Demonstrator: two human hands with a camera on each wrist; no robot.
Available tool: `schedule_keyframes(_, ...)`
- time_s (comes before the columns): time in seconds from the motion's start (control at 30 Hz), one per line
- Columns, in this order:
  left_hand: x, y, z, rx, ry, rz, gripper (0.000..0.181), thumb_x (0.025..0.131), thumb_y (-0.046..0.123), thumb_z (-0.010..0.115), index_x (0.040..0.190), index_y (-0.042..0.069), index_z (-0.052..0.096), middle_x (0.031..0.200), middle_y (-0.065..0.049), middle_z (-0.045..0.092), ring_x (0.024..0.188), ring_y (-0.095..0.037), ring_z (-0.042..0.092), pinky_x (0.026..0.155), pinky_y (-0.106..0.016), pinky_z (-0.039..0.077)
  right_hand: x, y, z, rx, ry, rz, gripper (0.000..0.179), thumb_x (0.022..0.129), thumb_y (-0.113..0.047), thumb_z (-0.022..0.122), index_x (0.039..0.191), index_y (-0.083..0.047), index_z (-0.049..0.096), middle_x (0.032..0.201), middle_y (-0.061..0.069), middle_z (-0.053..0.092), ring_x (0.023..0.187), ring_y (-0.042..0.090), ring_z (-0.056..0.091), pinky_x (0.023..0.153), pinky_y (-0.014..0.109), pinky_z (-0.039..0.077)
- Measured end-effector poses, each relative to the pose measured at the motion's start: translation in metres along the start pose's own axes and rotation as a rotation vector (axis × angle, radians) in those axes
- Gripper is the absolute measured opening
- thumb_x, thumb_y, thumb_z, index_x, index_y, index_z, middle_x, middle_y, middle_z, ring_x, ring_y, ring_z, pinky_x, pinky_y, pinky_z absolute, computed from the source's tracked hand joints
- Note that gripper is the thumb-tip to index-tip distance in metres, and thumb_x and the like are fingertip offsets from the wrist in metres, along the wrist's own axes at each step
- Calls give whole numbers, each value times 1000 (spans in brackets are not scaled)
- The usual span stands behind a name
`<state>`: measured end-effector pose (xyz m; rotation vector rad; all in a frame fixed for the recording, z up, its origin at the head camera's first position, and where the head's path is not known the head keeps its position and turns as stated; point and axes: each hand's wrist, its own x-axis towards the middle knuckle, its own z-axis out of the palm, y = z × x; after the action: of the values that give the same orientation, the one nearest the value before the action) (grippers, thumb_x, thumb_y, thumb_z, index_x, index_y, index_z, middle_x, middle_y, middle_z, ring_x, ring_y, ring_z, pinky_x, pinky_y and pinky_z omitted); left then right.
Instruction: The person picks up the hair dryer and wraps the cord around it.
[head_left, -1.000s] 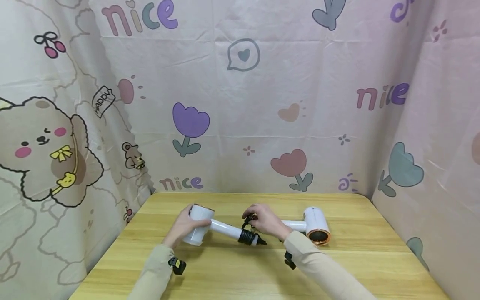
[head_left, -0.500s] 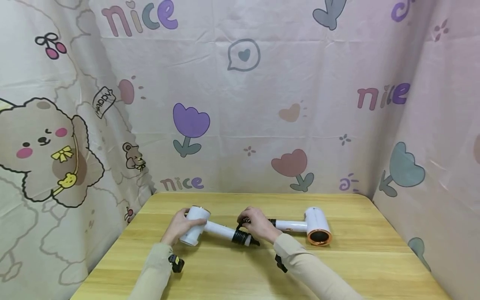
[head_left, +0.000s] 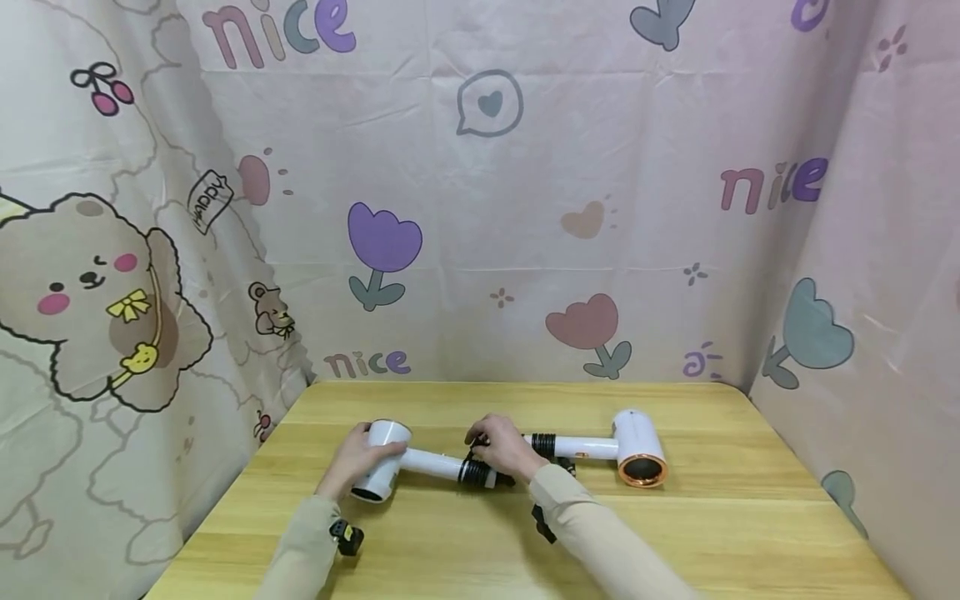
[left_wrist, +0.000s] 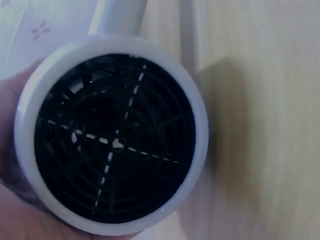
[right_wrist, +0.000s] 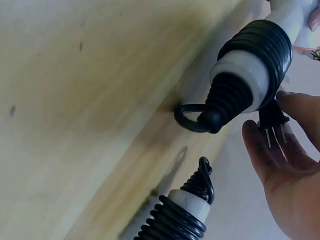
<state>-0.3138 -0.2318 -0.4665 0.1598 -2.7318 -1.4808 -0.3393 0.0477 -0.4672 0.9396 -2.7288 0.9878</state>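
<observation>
My left hand (head_left: 354, 460) grips the head of a white hair dryer (head_left: 384, 463), whose handle points right. In the left wrist view, the dryer's round dark grille (left_wrist: 117, 145) faces the camera. Black cord (head_left: 474, 473) is wound in tight coils round the handle's end. Beside those coils, my right hand (head_left: 504, 447) pinches a black two-pin plug (right_wrist: 272, 119) between thumb and fingers; its metal prongs show in the right wrist view. Further right lies a second white hair dryer (head_left: 636, 437) with a copper-coloured rim, its coiled handle end pointing left.
Both dryers are on a light wooden table (head_left: 465, 550). A printed fabric curtain (head_left: 480, 208) stands behind and at both sides. The second dryer's coiled cord (right_wrist: 172, 220) lies close to my right hand.
My right hand has moved left with the plug, alongside the wound cord. The held dryer has shifted left and turned, so its dark end now shows. The second dryer stays put.
</observation>
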Motion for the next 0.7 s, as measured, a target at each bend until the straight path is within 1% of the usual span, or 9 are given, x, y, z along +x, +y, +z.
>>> schedule_keyframes(0.07,-2,0,-2,44,10,-24,93,78,45,79,140,-10,35,123,-33,54,87,-29,63,67,-36,56,0,0,1,9,-36,5,18,90,-5,67,107,-4,72,108,9,68,103,24,64,86,34,55)
schedule_keyframes(0.17,-4,2,-2,139,11,-51,93,75,53,78,133,-10,40,118,-30,57,87,-29,61,68,-34,53,0,1,2,19,-76,39,21,93,-10,65,112,-4,71,111,9,69,102,23,64,83,34,55)
schedule_keyframes(0.23,-6,5,-2,195,5,-46,93,74,56,77,129,-10,42,113,-28,58,87,-29,60,70,-34,51,0,3,3,24,-83,54,24,95,-13,63,115,-2,69,112,10,69,102,24,65,83,36,56)
schedule_keyframes(0.3,-6,6,-1,231,4,-33,92,74,57,76,127,-11,43,112,-26,60,88,-28,59,72,-34,50,0,5,5,22,-95,80,29,98,-17,60,121,-2,67,116,11,68,106,26,65,87,38,55)
schedule_keyframes(0.43,-4,7,-1,260,7,0,91,76,56,76,131,-10,47,116,-25,62,90,-28,60,75,-35,50,1,6,10,36,-146,108,35,103,-21,51,129,0,61,125,13,66,118,29,60,97,43,52)
schedule_keyframes(0.53,-3,5,-1,264,1,18,92,77,56,75,136,-10,46,122,-28,61,94,-29,61,77,-38,51,0,6,13,73,-183,114,37,105,-22,45,131,0,59,125,12,66,120,29,60,98,45,51)
schedule_keyframes(0.6,-3,3,-1,260,-3,16,96,78,57,74,139,-9,43,126,-29,59,96,-30,61,80,-40,51,-1,5,13,98,-190,114,38,106,-22,42,133,-1,58,126,12,66,121,28,59,99,46,50)
schedule_keyframes(0.7,-5,2,-2,261,0,8,101,79,60,71,143,-9,37,130,-33,55,102,-34,61,85,-45,51,-3,3,12,149,-192,138,41,107,-25,39,137,-2,55,132,12,63,125,29,57,102,47,48)
